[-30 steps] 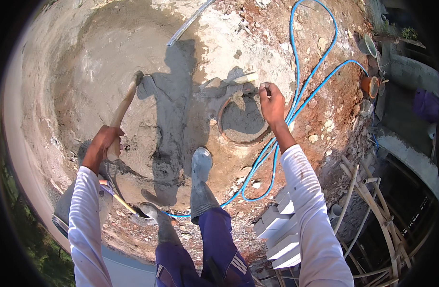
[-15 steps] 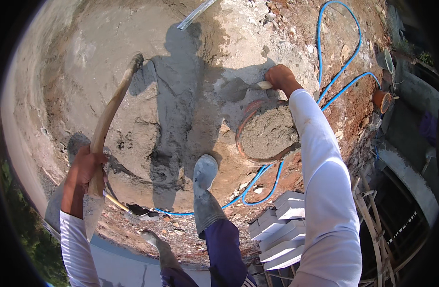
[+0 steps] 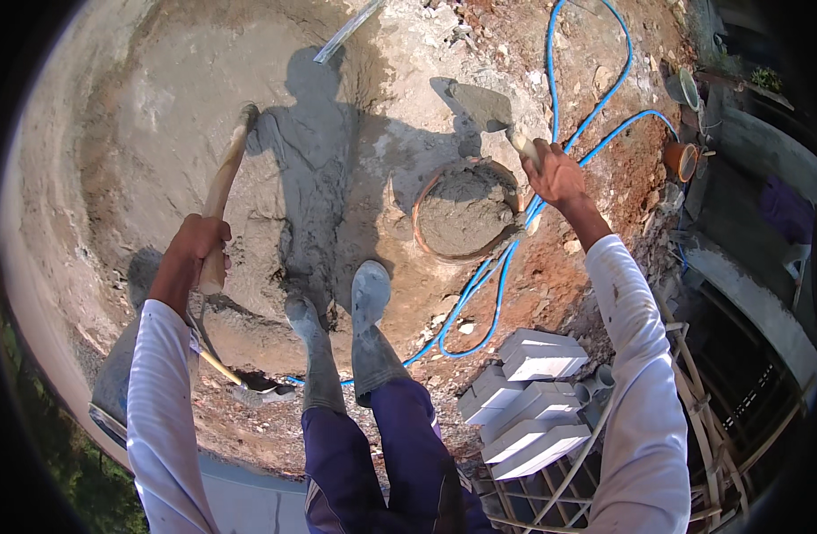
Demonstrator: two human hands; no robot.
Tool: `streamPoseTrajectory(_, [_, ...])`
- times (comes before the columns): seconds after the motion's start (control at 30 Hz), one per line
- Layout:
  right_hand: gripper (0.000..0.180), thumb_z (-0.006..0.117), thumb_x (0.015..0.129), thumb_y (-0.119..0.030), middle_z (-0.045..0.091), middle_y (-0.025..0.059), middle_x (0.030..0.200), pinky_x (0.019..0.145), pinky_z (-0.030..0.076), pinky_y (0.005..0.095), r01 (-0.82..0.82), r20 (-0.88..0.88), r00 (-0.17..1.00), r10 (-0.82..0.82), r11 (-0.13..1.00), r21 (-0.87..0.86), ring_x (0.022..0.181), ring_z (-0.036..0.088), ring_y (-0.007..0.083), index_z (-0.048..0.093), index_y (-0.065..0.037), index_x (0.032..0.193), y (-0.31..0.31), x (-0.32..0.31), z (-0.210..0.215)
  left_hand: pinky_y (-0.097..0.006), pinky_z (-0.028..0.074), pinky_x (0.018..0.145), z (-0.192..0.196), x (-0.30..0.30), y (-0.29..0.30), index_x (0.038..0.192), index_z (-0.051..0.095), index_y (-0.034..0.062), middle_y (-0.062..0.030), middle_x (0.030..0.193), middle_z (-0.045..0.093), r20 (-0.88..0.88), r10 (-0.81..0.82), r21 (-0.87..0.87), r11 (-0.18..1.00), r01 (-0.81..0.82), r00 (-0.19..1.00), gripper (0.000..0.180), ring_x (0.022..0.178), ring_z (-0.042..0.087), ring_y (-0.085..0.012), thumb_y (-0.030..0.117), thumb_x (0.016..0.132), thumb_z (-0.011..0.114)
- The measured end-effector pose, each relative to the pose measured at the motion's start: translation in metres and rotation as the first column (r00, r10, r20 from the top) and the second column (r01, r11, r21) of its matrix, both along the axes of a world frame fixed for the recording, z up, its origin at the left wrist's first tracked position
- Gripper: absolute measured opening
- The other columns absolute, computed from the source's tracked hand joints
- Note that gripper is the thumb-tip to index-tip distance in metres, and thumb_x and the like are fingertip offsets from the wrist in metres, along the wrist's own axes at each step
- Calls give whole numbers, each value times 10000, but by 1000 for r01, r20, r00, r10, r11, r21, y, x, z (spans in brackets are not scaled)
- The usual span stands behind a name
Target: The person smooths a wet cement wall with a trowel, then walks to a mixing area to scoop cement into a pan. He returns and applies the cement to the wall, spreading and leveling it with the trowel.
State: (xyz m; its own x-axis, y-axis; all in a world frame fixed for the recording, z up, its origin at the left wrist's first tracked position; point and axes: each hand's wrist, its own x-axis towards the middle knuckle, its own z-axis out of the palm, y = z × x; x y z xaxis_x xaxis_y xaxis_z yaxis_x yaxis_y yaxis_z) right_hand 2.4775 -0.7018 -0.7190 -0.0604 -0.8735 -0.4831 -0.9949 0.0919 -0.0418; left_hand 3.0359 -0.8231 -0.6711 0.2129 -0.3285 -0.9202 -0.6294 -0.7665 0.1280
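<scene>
My left hand (image 3: pixel 199 245) is wrapped round the near end of a curved wooden hoe handle (image 3: pixel 227 169). The handle's far end meets the grey wet mortar (image 3: pixel 177 116), where the blade is mostly hidden. My right hand (image 3: pixel 558 182) grips the pale handle of a trowel, its grey, mortar-smeared blade (image 3: pixel 482 107) raised and pointing away to the left. Just left of that hand stands a round orange-brown bucket (image 3: pixel 417 227), filled nearly to the rim with mortar (image 3: pixel 466 214).
A blue hose (image 3: pixel 498 307) loops past the bucket across rubble. Grey blocks (image 3: pixel 537 356) are stacked at the near right, beside bamboo poles (image 3: pixel 693 400). A metal straightedge (image 3: pixel 348 31) lies at the far side. My boots (image 3: pixel 373 298) stand at the mortar's near edge.
My right hand has drawn nearer and rightward, and the trowel has lifted off the ground beside the bucket. My left hand has shifted forward and right with the hoe handle. My left boot has stepped forward.
</scene>
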Motion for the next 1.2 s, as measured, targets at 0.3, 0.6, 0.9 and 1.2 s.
streamPoseTrajectory(0.3, [295,592,978,-208,558,207,1164,765,535,546,235,196,950,-244,970,64,926,629,471,464,-43,1187,178,44,27,-447,522,495,-7,-5,3,1094,552,-100,-177,862,614,54,-46,60,997,42,998,402,613,655,-289,151,798,656])
streamPoseTrajectory(0.6, [481,728,908,-301,637,270,1014,778,535,525,791,228,606,-762,609,-68,903,665,469,460,-26,1198,321,96,64,-457,535,518,-23,-43,-30,1063,505,-42,-163,834,570,73,-48,80,996,43,996,353,603,630,-300,103,769,636])
streamPoseTrajectory(0.9, [542,663,935,-478,623,209,813,689,504,454,957,395,281,-875,223,-185,732,638,329,493,27,1033,315,80,-25,-442,520,508,-19,-49,-43,1002,526,37,-118,807,552,99,-69,120,991,57,993,285,583,602,-271,132,762,648])
streamPoseTrajectory(1.2, [388,684,940,-269,600,257,948,806,487,508,982,399,-104,-911,-158,-105,860,620,442,497,34,1093,221,255,-7,-395,503,472,-16,-75,-40,960,546,53,-76,748,543,58,-73,162,985,63,996,242,562,581,-225,146,774,670])
